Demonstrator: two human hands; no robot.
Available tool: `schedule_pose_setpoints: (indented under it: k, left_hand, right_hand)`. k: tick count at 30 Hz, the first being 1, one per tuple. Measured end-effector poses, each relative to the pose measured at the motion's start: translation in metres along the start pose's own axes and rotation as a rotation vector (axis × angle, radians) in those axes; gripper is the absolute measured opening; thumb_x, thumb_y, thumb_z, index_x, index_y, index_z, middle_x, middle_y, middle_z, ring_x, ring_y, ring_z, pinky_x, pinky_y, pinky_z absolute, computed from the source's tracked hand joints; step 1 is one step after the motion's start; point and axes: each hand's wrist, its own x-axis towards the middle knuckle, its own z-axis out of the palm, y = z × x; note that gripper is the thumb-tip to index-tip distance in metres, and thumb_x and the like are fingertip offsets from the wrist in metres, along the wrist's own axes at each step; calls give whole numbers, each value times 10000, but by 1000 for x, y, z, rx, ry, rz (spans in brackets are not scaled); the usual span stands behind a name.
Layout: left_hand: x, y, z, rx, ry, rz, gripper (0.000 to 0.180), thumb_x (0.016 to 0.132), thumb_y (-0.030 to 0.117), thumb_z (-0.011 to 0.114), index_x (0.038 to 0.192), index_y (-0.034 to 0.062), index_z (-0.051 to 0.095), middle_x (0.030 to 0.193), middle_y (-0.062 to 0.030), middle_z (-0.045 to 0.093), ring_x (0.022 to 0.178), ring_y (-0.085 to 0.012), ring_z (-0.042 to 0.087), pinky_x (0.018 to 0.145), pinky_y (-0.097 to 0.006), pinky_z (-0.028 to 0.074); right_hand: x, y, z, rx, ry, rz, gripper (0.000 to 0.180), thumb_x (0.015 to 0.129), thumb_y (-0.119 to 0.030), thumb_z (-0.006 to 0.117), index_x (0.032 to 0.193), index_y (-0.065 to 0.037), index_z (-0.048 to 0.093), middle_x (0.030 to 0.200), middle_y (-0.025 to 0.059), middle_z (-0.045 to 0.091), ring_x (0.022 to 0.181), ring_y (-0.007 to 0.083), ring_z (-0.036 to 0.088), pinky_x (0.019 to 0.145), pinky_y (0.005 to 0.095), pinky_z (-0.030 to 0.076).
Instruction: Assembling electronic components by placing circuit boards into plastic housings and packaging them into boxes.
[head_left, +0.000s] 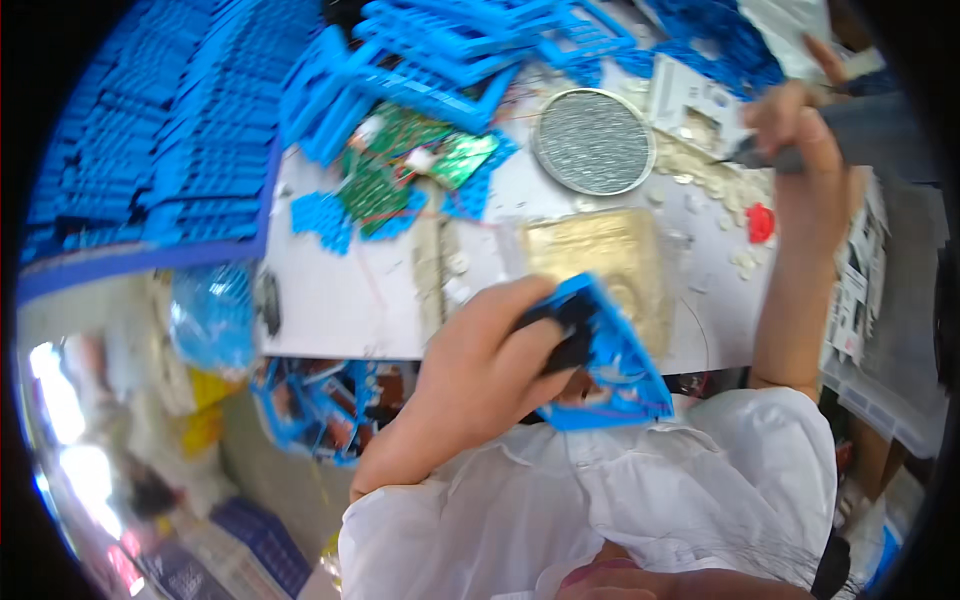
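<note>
My left hand (485,365) is closed round a blue plastic housing (625,375), held tilted in front of my chest over the table's near edge. A black part (568,335) shows inside the housing beside my fingers, and thin wires or pale bits lie in it. Raised at the upper right, my right hand (805,135) grips a dark grey, elongated handheld tool (775,158). Motion smears it, so its exact kind is unclear. Below the housing's far side on the table lies a flat, tan-yellow block in clear wrap (590,250).
A round tin (594,142) of thin metal pieces stands mid-table. Green circuit boards (400,175) with wires lie left of it, before piled blue frames (430,60). A large bin (150,252) of blue parts is at left. Small pale discs (725,185) and a red piece (760,223) lie right.
</note>
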Motion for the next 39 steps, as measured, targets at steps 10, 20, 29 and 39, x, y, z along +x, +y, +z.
schedule_pose_setpoints:
  k: [10, 20, 29, 39]
  left_hand:
    - [-436, -154, -133, 312, 309, -1245, 322, 858, 140, 746, 1048, 27, 513, 885, -41, 559, 851, -117, 582, 623, -311, 480]
    - [-594, -270, -215, 266, 411, -1702, 695, 817, 445, 787, 1342, 43, 570, 1361, -281, 564, 1220, -375, 607, 982, -509, 518]
    - [-457, -270, -191, 1508, 856, -1438, 800, 869, 526, 731, 1477, 79, 465, 1499, -302, 394, 1377, -474, 413, 1098, -606, 374]
    - [-52, -35, -42, 489, 333, 87, 468, 891, 82, 640, 1331, -20, 517, 1425, -272, 470, 1298, -404, 494, 1078, -469, 412]
  right_hand:
    - [-45, -6, -22, -523, 426, -329, 618, 874, -95, 738, 1381, 49, 416, 1324, 180, 537, 1176, 271, 538, 1029, 388, 430]
    - [-65, 6, -56, -602, 574, -310, 507, 841, 76, 763, 1288, 32, 528, 1173, 110, 636, 1067, 174, 610, 933, 306, 499]
    - [-57, -6, -29, -344, 355, -278, 681, 858, 58, 723, 1442, 0, 378, 1321, 170, 577, 1167, 245, 599, 969, 361, 509]
    - [-59, 17, -123, 125, 433, 248, 391, 998, -222, 604, 1316, 7, 592, 1263, 139, 669, 1133, 230, 650, 969, 388, 528]
